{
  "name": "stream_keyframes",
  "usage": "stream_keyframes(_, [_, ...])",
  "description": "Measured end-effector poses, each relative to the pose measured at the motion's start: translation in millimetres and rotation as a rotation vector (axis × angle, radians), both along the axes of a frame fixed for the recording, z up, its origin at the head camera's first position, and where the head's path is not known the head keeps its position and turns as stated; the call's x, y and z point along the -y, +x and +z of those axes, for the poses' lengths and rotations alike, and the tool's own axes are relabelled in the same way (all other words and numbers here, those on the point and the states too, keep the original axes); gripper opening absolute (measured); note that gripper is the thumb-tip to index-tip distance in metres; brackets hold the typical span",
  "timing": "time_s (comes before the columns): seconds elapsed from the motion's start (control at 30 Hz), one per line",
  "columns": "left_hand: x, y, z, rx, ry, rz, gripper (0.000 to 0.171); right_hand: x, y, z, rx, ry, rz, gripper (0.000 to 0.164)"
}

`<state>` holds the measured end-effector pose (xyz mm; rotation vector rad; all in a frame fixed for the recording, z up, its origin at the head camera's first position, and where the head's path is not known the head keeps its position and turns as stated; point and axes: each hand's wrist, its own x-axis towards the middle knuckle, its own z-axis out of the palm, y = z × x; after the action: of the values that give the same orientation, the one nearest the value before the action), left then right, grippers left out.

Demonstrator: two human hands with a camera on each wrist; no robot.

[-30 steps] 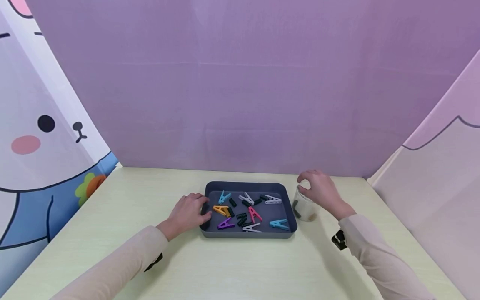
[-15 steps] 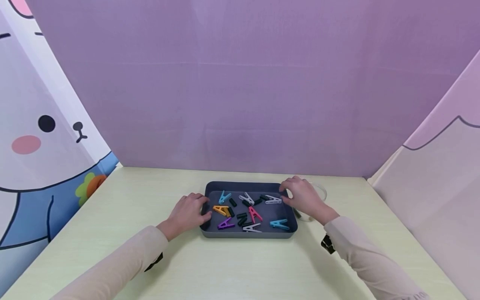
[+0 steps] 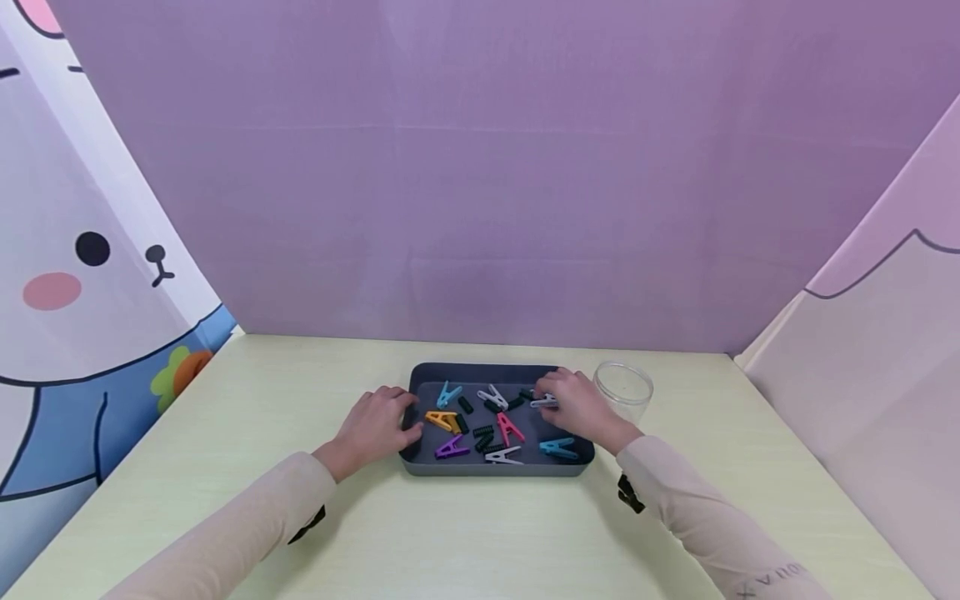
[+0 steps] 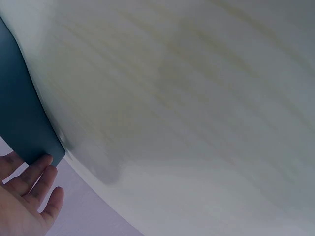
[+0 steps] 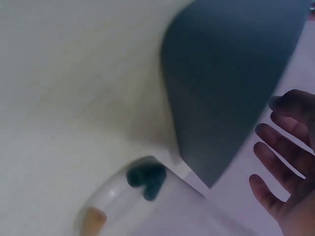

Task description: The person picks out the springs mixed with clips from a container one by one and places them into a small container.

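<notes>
Right hand has moved leftward over the tray. Left hand, fingers spread, touches its edge, seemingly steadying it; a jar stands alongside. Right fingers are at a white clip inside; can't tell if pinching.

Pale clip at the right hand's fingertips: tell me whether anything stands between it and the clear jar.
Yes: the tray's right wall stands between the pale clip and the clear jar, with the right hand over that side.

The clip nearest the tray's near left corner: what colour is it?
The clip is purple; the head view shows it best.
</notes>
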<state>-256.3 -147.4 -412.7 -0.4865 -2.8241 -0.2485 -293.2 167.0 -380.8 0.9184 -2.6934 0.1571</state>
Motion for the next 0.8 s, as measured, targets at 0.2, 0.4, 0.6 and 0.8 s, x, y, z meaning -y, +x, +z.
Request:
stream_keyframes(0.2, [0.2, 0.5, 0.2, 0.0, 0.002, 0.001, 0.045, 6.8, -7.4, -10.6, 0.005, 0.016, 0.02, 0.018])
stream_keyframes(0.4, [-0.4, 0.6, 0.2, 0.0, 0.002, 0.008, 0.046, 14.4, -12.1, -12.9, 0.019, 0.032, 0.031, 0.019])
stream_keyframes(0.6, [-0.5, 0.6, 1.2, -0.003, 0.003, 0.008, 0.046, 20.5, -18.7, -15.1, 0.028, 0.074, 0.035, 0.017])
stream_keyframes(0.8, [0.6, 0.3, 0.5, -0.005, 0.004, 0.005, 0.045, 25.0, -24.7, -15.8, 0.032, 0.103, 0.054, 0.018])
